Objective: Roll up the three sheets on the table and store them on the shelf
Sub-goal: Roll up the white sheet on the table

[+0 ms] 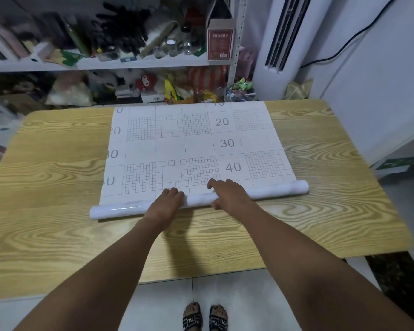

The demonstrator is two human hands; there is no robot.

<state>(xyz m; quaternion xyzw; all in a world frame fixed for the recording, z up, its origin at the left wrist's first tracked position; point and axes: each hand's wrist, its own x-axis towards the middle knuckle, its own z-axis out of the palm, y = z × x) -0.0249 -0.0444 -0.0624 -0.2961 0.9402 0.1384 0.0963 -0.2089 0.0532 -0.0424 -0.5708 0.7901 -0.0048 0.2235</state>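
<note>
Sheet: A white sheet (191, 144) printed with grids and numbers lies flat along the middle of the table (58, 187), reaching its far edge. Only this one sheet shows; whether others lie beneath it cannot be told.
Roll: The sheet's near end is wound into a slim roll (273, 191) lying crosswise, nearer the table's near edge than its far edge.
Left hand: The left hand (166, 201) has its fingers curled over the top of the roll, a little left of its middle.
Right hand: The right hand (228, 195), just beside it, arches its fingers over the roll, thumb on the near side.
Step in hand: Probably rolling toward the far edge; most of the sheet is flat.
Doing it well: Both hands sit close together, leaving the roll's long ends free. Spreading them wider and pushing evenly should keep the ends square with the sheet's sides.
Risk: The glossy roll may slacken or cone if one side leads.
Shelf: A crowded shelf (105, 64) stands just behind the table's far edge.
</note>
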